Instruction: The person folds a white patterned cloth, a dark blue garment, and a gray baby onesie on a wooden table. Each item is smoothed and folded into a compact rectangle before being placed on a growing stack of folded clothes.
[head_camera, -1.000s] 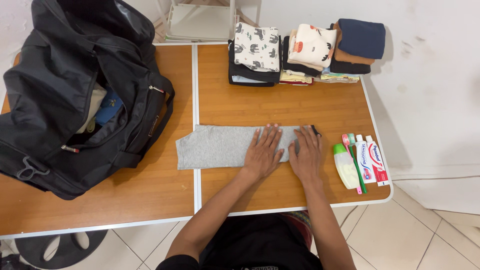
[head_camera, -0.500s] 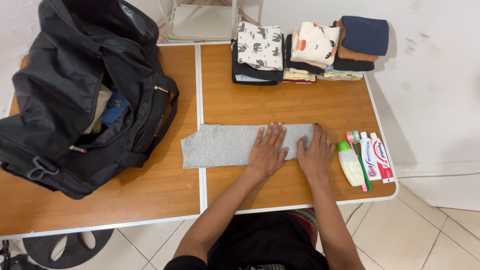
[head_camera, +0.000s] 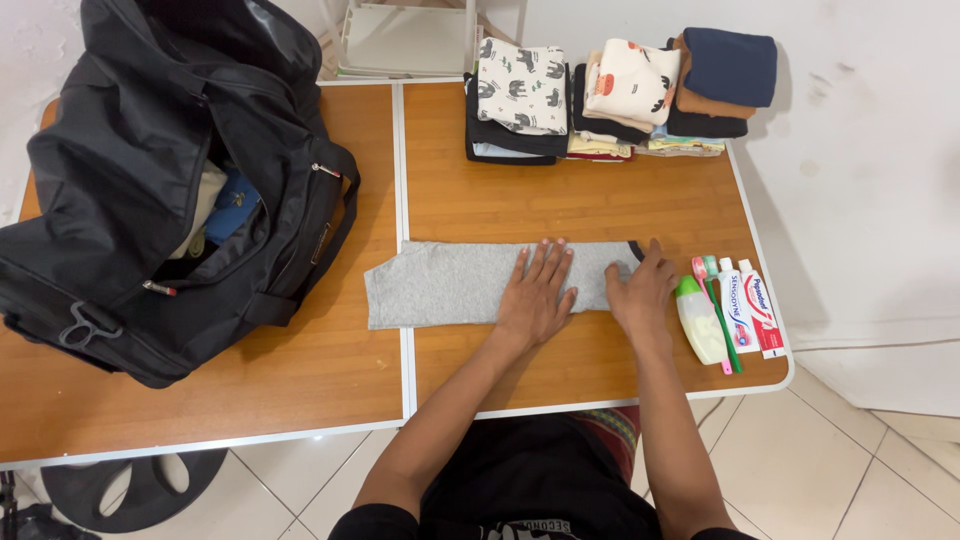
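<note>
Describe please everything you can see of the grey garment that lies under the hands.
The grey garment is a soft, heathered knit, folded into a long narrow strip. It lies flat across the middle of the wooden table, over the seam between the two tabletop halves. Its left end is cut at a slant; a dark trim shows at its right end. The left hand presses flat on it, fingers spread. The right hand rests on its right end. Nothing else touches it.
</note>
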